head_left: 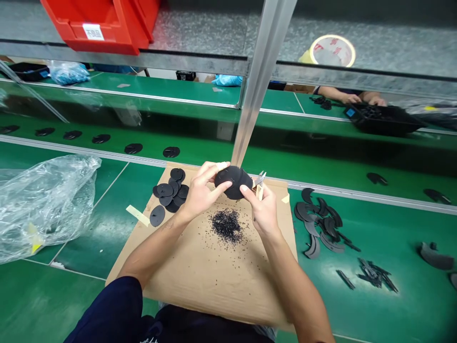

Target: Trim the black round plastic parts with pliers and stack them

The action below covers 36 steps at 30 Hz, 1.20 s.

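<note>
My left fingers (pixel 224 186) and right fingers (pixel 246 191) pinch the black disc (pixel 233 178), right also holding cutters (pixel 260 179); probably light, stiffish, I'd grip rims.

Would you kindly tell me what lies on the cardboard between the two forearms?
A scattered heap of small black scraps shows there, in the head view.

A glossy green workbench (pixel 85 238) fills the foreground, thin pale seams crossing its top and soft glare showing on its right part. Behind it, a metal rail (pixel 357 194) edges a smooth green strip (pixel 314 162) running across the view. 1 metal post (pixel 266 62) rises past a speckled grey shelf (pixel 207 28). Beyond stands a far green bench (pixel 160 90); the pale patch (pixel 162 74) behind it is unclear.
</note>
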Each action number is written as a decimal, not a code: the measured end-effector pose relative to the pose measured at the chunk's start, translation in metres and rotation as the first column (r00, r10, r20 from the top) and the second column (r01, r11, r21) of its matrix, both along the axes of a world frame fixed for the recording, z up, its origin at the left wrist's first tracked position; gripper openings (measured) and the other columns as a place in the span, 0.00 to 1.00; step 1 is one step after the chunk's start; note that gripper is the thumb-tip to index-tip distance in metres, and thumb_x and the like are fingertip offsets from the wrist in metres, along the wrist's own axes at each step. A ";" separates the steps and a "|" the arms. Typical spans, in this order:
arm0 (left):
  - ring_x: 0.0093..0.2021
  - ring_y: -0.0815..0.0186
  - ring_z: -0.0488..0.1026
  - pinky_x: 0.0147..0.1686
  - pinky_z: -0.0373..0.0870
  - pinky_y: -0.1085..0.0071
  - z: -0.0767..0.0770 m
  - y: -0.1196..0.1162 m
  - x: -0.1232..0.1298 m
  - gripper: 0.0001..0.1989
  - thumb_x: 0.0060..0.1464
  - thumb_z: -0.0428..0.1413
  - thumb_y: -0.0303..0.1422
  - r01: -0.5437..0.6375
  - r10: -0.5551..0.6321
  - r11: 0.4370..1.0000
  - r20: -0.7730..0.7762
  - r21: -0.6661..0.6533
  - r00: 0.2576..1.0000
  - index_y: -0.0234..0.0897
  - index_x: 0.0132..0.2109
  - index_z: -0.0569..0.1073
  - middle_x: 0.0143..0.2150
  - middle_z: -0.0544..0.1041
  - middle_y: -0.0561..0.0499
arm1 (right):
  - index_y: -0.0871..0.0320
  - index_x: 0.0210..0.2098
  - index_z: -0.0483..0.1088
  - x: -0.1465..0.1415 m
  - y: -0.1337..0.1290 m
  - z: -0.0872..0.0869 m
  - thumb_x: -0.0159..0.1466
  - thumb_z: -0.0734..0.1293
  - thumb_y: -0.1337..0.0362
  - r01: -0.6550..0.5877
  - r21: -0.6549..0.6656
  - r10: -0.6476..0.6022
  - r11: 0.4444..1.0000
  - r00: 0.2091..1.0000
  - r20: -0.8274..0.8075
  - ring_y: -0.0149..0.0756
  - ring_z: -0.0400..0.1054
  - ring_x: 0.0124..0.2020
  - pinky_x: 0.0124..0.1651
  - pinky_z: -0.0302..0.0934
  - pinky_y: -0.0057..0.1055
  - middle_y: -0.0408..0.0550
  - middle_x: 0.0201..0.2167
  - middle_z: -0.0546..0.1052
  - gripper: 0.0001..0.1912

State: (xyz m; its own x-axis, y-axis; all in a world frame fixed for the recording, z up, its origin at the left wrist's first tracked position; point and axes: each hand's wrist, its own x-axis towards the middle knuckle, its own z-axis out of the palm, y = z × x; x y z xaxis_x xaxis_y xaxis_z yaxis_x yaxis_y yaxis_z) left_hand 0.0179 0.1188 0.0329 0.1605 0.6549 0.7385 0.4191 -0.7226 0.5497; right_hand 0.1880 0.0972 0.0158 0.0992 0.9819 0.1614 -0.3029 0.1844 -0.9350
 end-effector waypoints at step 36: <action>0.52 0.66 0.79 0.53 0.80 0.68 0.009 -0.010 0.001 0.17 0.63 0.59 0.25 0.180 -0.162 0.968 -0.114 0.177 0.980 0.39 0.57 0.75 0.52 0.81 0.47 | 0.55 0.44 0.77 0.021 -0.012 0.018 0.63 0.73 0.55 0.051 0.470 -0.304 0.881 0.822 0.481 0.39 0.74 0.42 0.48 0.71 0.39 0.50 0.44 0.80 0.13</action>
State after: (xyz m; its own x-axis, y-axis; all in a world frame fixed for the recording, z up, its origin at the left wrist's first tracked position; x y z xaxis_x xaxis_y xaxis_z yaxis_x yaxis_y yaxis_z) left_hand 0.0192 0.1083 0.0424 0.3354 0.4642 0.8198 0.3254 -0.8737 0.3616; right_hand 0.2090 0.0855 0.0335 0.0401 0.7764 0.6290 0.2901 0.5933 -0.7509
